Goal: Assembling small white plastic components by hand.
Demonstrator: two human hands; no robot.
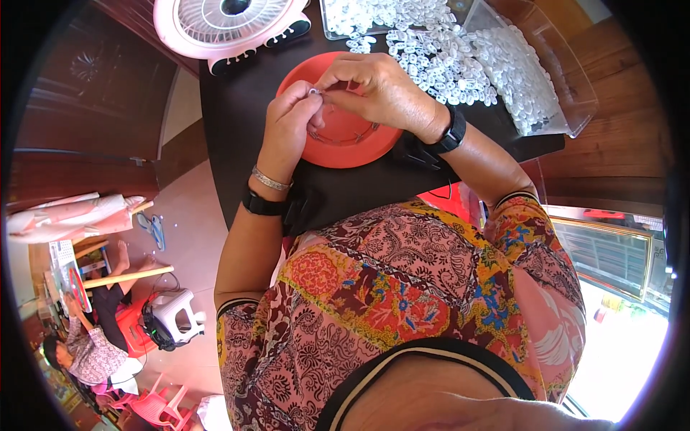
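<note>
Over a red-orange plate (352, 154), my two hands meet at the fingertips. My left hand (293, 118) is closed, pinching a small pale piece (314, 91) between thumb and forefinger. Thumb and forefinger of my right hand (388, 93) are pinched together right beside that piece; whatever they hold is too small to make out. Several thin, dark, pin-like bits (359, 138) lie in the plate under my hands. Beyond my right hand spreads a heap of small clear plastic pieces (445, 68) on the dark table.
A clear plastic bin (581, 108) at the right spills more clear pieces (514, 75). Another clear tray (338, 32) stands at the back. A pink-and-white fan (237, 47) is at the back left. Far left, another person (93, 352) sits near a white stool (172, 316).
</note>
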